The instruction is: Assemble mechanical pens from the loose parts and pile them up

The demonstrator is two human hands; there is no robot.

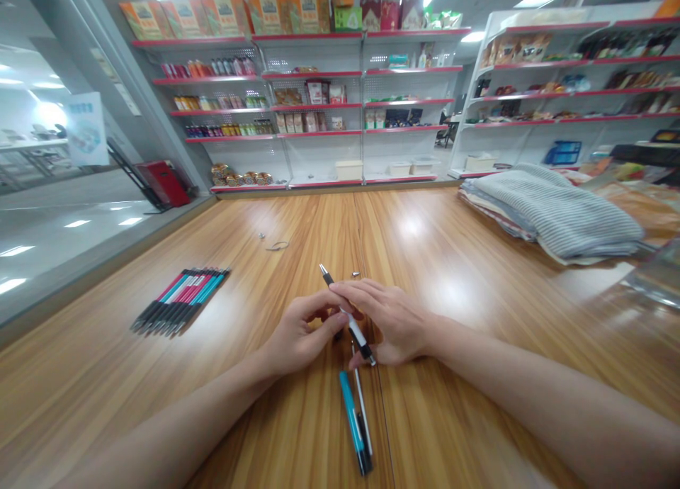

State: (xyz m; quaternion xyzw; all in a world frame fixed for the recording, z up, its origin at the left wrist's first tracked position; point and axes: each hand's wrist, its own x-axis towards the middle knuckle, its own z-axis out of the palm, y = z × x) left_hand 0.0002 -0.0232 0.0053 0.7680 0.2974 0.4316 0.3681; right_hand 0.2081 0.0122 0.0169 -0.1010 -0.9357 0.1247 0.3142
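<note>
A white pen with black ends (357, 331) is held at a slant above the table. My left hand (311, 333) is closed, pinching its middle between thumb and fingers. Curled around the same pen is my right hand (393, 319), with fingers over the upper part and the thumb near the lower end. Just below my hands lie a blue pen barrel with a black clip (349, 411) and a thin pale refill (362, 400). A small metal pen tip (355, 273) lies beyond my fingers. Something dark under my left hand is mostly hidden.
A neat row of red, blue and white pens (183, 298) lies at the left. Farther back are a thin ring-like loop (277, 246) and a small metal piece (261, 235). Folded striped cloth (552, 209) is piled at the right. Stocked shelves (319, 106) stand behind the table.
</note>
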